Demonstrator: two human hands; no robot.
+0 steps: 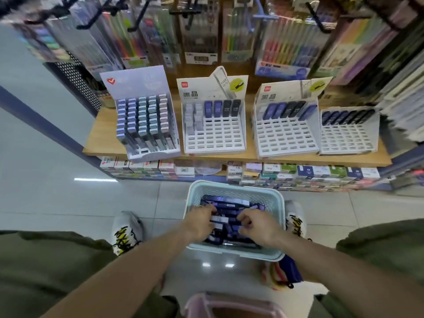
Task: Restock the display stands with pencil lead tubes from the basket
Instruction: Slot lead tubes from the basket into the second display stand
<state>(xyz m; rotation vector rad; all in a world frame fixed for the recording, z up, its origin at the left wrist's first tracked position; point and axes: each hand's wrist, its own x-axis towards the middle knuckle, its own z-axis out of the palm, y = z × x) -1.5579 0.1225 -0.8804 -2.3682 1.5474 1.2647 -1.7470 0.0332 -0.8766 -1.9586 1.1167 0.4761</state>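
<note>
Pink bin, both hands among lead tubes, basket

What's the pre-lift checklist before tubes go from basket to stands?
1. Both hands in basket: ok, left hand and right hand are on the tubes.
2. Tube gripped: cannot tell, fingers curl but hide the hold.
3. Stock left in basket: ok.
4. Free slots: ok, second stand, third stand and fourth stand mostly empty.
5. First stand: not ok, looks full.
</note>
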